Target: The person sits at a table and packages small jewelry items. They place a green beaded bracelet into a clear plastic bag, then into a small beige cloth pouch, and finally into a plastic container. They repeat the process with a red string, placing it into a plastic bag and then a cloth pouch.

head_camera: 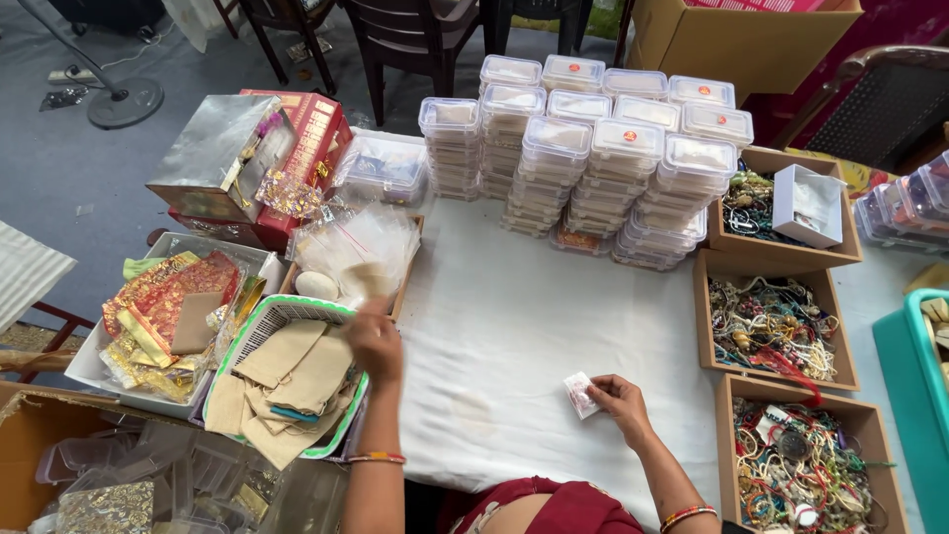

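My left hand (375, 341) reaches out over the right rim of a green and white basket (259, 321) full of flat beige cloth pouches (294, 376). Its fingers pinch a small beige piece, blurred by motion, next to a tray of clear plastic bags (364, 247). My right hand (620, 400) rests on the white tablecloth (514, 336) and holds a small clear packet (579, 394) with something red and white inside, at its fingertips.
Stacks of clear lidded plastic boxes (593, 158) stand at the back. Three cardboard trays of beaded jewellery (771, 321) line the right side. At the left lie red and gold pouches (163, 307) in a white tray, and a red box (306, 138).
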